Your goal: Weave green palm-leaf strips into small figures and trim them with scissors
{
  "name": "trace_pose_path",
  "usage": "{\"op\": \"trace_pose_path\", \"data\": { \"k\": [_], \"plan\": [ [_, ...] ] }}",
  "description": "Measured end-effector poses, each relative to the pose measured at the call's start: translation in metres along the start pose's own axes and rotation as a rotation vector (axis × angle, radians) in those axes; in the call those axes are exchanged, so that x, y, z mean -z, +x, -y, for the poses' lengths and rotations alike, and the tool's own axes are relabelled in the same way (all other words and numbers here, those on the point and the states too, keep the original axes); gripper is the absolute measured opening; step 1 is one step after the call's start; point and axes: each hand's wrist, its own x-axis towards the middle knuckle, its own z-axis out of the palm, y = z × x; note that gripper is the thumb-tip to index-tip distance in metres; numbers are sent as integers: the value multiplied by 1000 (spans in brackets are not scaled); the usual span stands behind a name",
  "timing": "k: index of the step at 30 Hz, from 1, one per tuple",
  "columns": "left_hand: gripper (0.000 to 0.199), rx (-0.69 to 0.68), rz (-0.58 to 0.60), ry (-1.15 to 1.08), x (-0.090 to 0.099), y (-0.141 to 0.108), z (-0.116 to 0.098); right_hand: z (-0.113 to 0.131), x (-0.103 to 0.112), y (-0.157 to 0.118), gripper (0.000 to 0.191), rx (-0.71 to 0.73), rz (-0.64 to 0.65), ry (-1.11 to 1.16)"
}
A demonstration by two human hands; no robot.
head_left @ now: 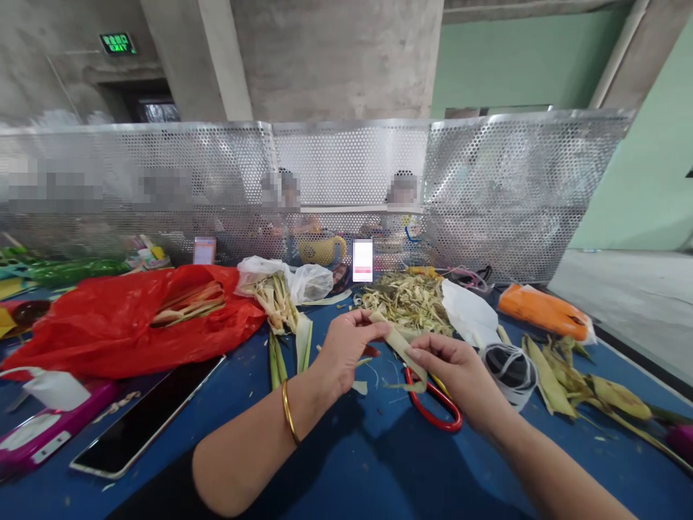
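A pale strip of husk [394, 341] is stretched between my two hands over the blue table. My left hand [346, 347] pinches its upper left end between thumb and fingers. My right hand [447, 362] pinches the strip farther down, and a loose end curls below. Beneath my right hand lie red-handled scissors [441, 415], their blades partly hidden. Just beyond my hands is a heap of shredded husk [408, 300].
On the left are a red plastic bag [135, 318], a dark phone [149, 415] and a purple power strip [86, 404]. To the right lie an orange packet [546, 312] and dry husks [617, 396]. A perforated metal screen [346, 159] stands behind.
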Motion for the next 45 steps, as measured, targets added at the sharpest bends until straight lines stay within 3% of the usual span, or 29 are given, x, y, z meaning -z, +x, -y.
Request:
{"op": "trace_pose_path", "data": {
  "k": [5,13,18,21,23,27,30,39,42,45],
  "plan": [
    [16,-30,-98,-17,5,7,-4,6,8,-1,28,-17,68,40],
    [16,-31,-136,-42,10,12,-5,5,15,5,35,45,-55,-159],
    [13,-138,-171,150,20,21,-7,-6,21,10,24,203,-290,-479],
    [8,-180,-126,302,25,26,-7,-3,22,7,20,291,-340,-661],
    [14,-287,-118,424,26,26,-7,1,21,4,18,379,-329,-743],
    [35,-725,-170,769,20,15,-9,6,20,0,18,585,-318,-956],
    [48,-935,-91,891,14,6,-8,6,19,0,21,677,-339,-1109],
    [52,-1122,-188,952,12,0,-4,8,19,-2,20,742,-400,-1193],
    [43,-1129,-88,979,8,-9,-5,12,20,-4,18,766,-419,-1132],
    [36,-1028,71,957,2,-15,-4,16,20,-7,16,794,-344,-1053]
  ]
}}
